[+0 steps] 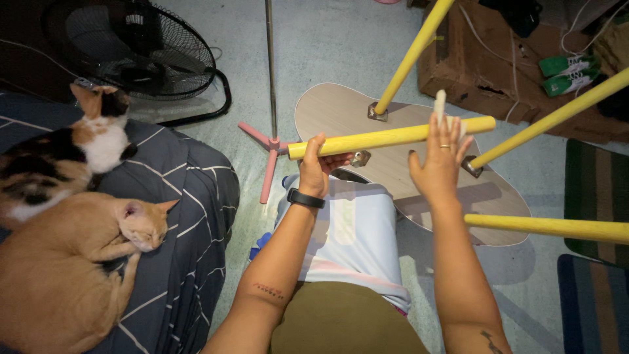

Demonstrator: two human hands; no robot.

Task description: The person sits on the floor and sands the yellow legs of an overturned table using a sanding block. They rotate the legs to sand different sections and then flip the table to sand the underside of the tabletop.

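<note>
Loose yellow leg (393, 137) being gripped near its left end by left hand (316, 169); right hand (440, 160) spread flat against it, steadying; upturned tabletop (406, 164) lying beyond, legs up.

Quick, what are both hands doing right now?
Left hand: closed around the loose yellow wooden table leg.
Right hand: open, fingers spread against that leg, gripping nothing.

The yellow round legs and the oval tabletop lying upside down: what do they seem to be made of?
The yellow round legs look like painted wood with a matte coat, though coated metal is possible. The oval tabletop shows pale grain lines, probably wood-pattern laminate or veneer board.
</note>
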